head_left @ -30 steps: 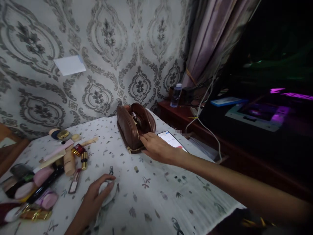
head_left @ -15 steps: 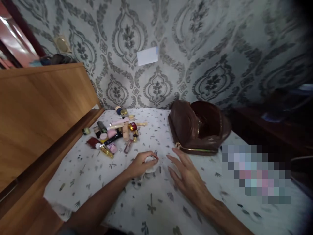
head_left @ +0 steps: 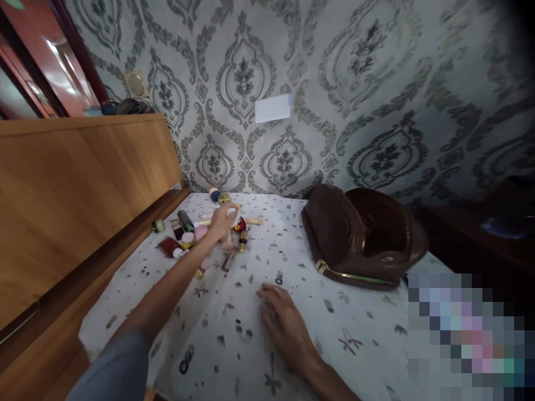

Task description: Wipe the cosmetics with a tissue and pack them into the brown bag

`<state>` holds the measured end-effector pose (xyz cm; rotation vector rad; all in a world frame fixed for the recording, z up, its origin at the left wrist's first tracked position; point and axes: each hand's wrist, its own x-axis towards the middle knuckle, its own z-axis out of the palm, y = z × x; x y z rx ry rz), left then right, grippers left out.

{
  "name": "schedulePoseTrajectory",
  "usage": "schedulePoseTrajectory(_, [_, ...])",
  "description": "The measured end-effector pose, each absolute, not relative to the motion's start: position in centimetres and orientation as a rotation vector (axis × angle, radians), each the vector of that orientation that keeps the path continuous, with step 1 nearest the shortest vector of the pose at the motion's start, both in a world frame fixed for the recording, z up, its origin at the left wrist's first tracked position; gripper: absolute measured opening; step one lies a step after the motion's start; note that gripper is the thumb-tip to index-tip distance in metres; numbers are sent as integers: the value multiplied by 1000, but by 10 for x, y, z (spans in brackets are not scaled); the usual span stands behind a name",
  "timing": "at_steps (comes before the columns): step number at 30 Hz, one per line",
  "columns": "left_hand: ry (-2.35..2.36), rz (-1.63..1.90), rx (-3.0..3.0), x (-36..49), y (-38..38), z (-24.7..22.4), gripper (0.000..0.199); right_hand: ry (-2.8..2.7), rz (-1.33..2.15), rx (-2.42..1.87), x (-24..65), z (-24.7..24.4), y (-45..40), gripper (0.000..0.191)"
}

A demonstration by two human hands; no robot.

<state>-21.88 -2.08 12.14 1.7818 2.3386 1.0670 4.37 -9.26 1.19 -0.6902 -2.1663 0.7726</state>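
My left hand (head_left: 222, 221) reaches over a cluster of cosmetics on the patterned tablecloth (head_left: 234, 356). Its fingers are closed round a small white round item (head_left: 234, 213), mostly covered by the hand. Close by are a red jar with a gold lid (head_left: 240, 224), a gold-and-black tube (head_left: 243, 241), a yellow-banded pot (head_left: 188, 240) and a dark red pouch (head_left: 168, 247). My right hand (head_left: 286, 323) is low over the cloth, holding nothing, with fingers loosely bent and a little apart.
A brown bag (head_left: 334, 228) stands unzipped at the right, near the wall. Wooden panelling (head_left: 92, 167) borders the left side. A white card (head_left: 273, 108) is on the patterned wall. A blurred-out patch covers the lower right.
My left hand has moved away and left with the white round item, from mid-cloth to the cosmetics. My right hand has drawn back from beside the bag. The view has shifted left.
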Motion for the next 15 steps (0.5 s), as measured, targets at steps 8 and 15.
schedulePoseTrajectory(8, [2775, 650, 1605, -302, 84, 129, 37, -2132, 664, -620, 40, 2, -94, 30])
schedulePoseTrajectory(15, [2820, 345, 1579, -316, 119, 101, 52, -2229, 792, -618, 46, 9, -89, 38])
